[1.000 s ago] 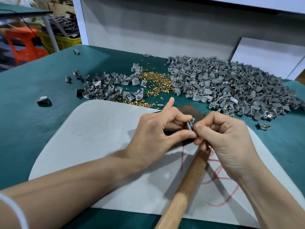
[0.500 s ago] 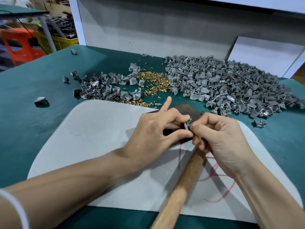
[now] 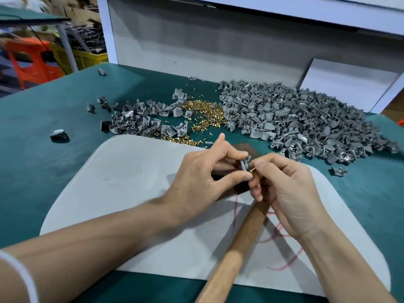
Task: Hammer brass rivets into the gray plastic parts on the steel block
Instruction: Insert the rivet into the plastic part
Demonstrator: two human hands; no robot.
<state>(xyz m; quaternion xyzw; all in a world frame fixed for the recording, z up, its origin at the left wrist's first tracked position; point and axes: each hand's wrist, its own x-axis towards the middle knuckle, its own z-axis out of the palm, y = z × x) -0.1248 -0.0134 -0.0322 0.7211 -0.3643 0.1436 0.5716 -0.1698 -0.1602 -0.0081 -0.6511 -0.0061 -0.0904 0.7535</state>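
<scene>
Your left hand point(image 3: 196, 173) pinches the gray part point(image 3: 244, 163) over the steel block point(image 3: 242, 147), mid-bench. Your right hand point(image 3: 288, 189) pinches a brass rivet point(image 3: 251, 170) at it. Seat the rivet straight in its hole before hammering.

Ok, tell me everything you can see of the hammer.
Only the wooden handle of the hammer shows: a round brown shaft with visible grain. It slants across the pale gray mat and its red scribbles, butt end leaving the bottom of the frame. Its upper end runs under the right hand; whether those fingers hold it is unclear. The head is hidden.
</scene>
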